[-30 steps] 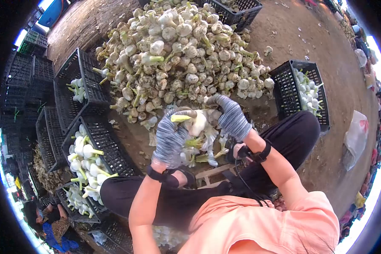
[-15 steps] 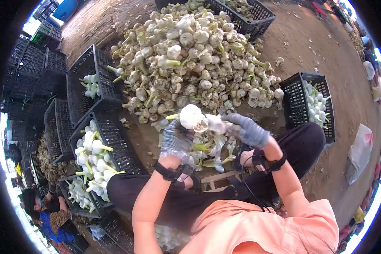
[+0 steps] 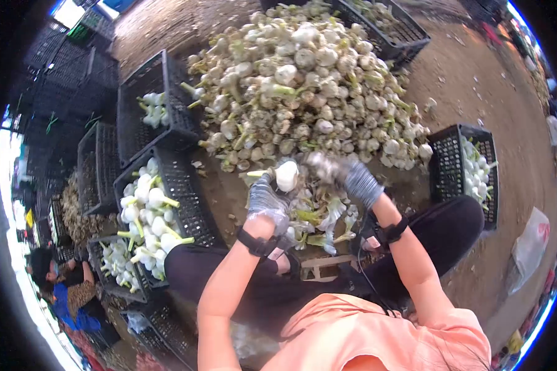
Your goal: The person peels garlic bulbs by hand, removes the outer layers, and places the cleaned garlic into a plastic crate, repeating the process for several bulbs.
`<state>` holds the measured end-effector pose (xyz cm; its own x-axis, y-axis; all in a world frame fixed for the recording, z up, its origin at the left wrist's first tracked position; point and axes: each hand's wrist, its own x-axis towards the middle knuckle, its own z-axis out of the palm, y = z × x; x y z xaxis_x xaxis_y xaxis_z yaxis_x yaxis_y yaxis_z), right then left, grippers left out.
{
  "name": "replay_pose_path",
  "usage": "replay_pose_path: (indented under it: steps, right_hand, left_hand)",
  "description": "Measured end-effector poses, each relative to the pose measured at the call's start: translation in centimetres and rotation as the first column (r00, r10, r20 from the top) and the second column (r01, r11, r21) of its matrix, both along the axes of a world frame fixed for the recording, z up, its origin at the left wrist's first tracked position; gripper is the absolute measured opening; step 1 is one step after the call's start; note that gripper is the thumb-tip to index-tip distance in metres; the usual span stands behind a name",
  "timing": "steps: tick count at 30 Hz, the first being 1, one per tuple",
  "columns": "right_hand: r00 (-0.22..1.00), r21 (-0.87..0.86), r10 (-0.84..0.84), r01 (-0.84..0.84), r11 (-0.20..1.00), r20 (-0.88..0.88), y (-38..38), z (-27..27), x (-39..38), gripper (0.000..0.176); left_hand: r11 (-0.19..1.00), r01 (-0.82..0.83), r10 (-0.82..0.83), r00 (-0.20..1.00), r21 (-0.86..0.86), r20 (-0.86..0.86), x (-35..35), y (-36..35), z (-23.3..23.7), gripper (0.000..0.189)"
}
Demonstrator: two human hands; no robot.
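My left hand (image 3: 266, 199), in a grey striped glove, is closed around a white garlic bulb (image 3: 286, 175) whose green stem points left. To its right, my right hand (image 3: 358, 180) is apart from the bulb, its gloved fingers smeared by motion near the foot of the heap. Beneath both hands lie stripped garlic skins and leaves (image 3: 319, 217). Just beyond is a large heap of soil-stained garlic bulbs (image 3: 303, 93).
On the left, a black crate (image 3: 189, 213) holds clean white bulbs, with another crate (image 3: 165, 74) behind it. A third crate (image 3: 447, 164) with bulbs stands by my right knee. A plastic bag (image 3: 529, 250) lies at right. Another person (image 3: 74, 290) sits at lower left.
My right hand has pulled away from the bulb, toward the heap, and its fingers are blurred. My left hand still grips the bulb. The whole view has shifted slightly.
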<state>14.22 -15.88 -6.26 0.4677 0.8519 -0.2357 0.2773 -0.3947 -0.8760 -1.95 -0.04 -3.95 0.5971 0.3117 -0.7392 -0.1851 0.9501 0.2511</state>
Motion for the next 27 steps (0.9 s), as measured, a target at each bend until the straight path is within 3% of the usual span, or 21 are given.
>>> replay_pose_path:
  steps: [1, 2, 3, 4, 6, 7, 8, 10, 11, 12, 14, 16, 18, 20, 22, 24, 26, 27]
  right_hand:
    - [0.922, -0.202, 0.279, -0.229, 0.952, 0.27, -0.7, -4.8, -0.8, 0.047]
    - [0.922, -0.551, 0.332, -0.175, 0.816, 0.198, -0.2, -0.7, -2.6, 0.063]
    - [0.872, -0.657, 0.441, -0.207, 0.725, 0.212, -0.6, -0.8, -3.2, 0.065]
    - [0.89, -0.649, 0.406, -0.185, 0.738, 0.208, -1.1, -2.1, -3.5, 0.062]
    - [0.94, -0.579, 0.319, -0.193, 0.792, 0.123, -2.4, -6.2, -2.9, 0.055]
    - [0.945, -0.59, 0.303, -0.178, 0.788, 0.12, -2.8, -7.7, -2.6, 0.055]
    - [0.955, -0.575, 0.24, -0.101, 0.812, 0.172, -3.1, -9.0, -1.9, 0.049]
    - [0.961, -0.567, 0.161, -0.005, 0.824, 0.225, -3.5, -9.9, -0.6, 0.043]
    - [0.951, -0.474, 0.103, 0.05, 0.879, 0.291, -3.3, -10.1, 0.1, 0.039]
    - [0.935, -0.373, 0.043, 0.098, 0.923, 0.351, -2.9, -10.1, 0.9, 0.035]
    - [0.946, -0.474, 0.032, 0.132, 0.871, 0.322, -0.7, -7.4, 2.5, 0.036]
    - [0.956, -0.569, 0.025, 0.152, 0.808, 0.291, 1.6, -4.7, 3.5, 0.036]
    - [0.945, -0.428, -0.071, 0.211, 0.879, 0.319, 3.9, -3.3, 4.3, 0.039]
    - [0.854, -0.095, -0.183, 0.26, 0.961, 0.486, 6.3, -4.3, 4.4, 0.037]
    - [0.861, -0.087, -0.197, 0.267, 0.96, 0.47, 9.9, -3.5, 4.2, 0.038]
    - [0.835, 0.052, -0.275, 0.285, 0.957, 0.477, 13.2, -5.2, 3.5, 0.04]
    - [0.853, -0.064, -0.226, 0.289, 0.955, 0.471, 16.2, -3.9, 2.3, 0.044]
    - [0.843, -0.045, -0.186, 0.241, 0.969, 0.504, 17.7, -6.3, 2.6, 0.044]
  left_hand:
    - [0.991, -0.118, 0.116, 0.992, -0.063, -0.043, 0.1, 0.8, 0.2, 0.03]
    - [0.973, -0.216, 0.208, 0.974, -0.086, -0.091, 0.0, 2.5, 0.0, 0.029]
    - [0.976, -0.216, 0.215, 0.976, -0.022, -0.041, -0.7, 4.3, 0.0, 0.03]
    - [0.977, -0.211, 0.211, 0.977, 0.037, 0.008, -1.2, 6.1, 1.5, 0.03]
    - [0.842, -0.267, 0.233, 0.964, 0.469, 0.131, -2.7, 11.6, 2.7, 0.035]
    - [0.431, -0.069, 0.157, 0.988, 0.9, 0.0, -3.8, 13.8, 4.3, 0.039]
    - [0.447, -0.061, 0.133, 0.991, 0.892, 0.001, -4.0, 14.8, 6.5, 0.039]
    - [0.218, -0.203, 0.316, 0.94, 0.954, 0.128, -4.1, 16.1, 11.2, 0.043]
    - [0.456, -0.451, 0.317, 0.888, 0.767, 0.334, -5.0, 16.6, 12.1, 0.042]
    - [0.644, -0.61, 0.375, 0.778, 0.462, 0.504, -5.4, 16.7, 12.7, 0.04]
    - [0.623, -0.618, 0.461, 0.785, 0.479, 0.414, -3.8, 15.0, 12.6, 0.031]
    - [0.78, -0.364, 0.242, 0.926, 0.509, 0.291, -3.2, 13.3, 10.9, 0.027]
    - [0.857, -0.241, 0.177, 0.968, 0.455, 0.18, -1.6, 10.8, 9.7, 0.021]
    - [0.888, -0.144, 0.158, 0.987, 0.436, 0.004, 0.1, 8.1, 9.4, 0.02]
    - [0.888, -0.025, 0.066, 0.995, 0.458, -0.074, 0.9, 6.6, 7.9, 0.021]
    - [0.884, 0.04, -0.022, 0.999, 0.466, -0.044, 1.4, 5.3, 6.3, 0.021]
    - [0.887, 0.063, -0.046, 0.998, 0.457, -0.048, 1.8, 4.6, 4.6, 0.02]
    - [0.894, 0.076, -0.043, 0.995, 0.442, -0.085, 2.1, 4.3, 4.1, 0.019]
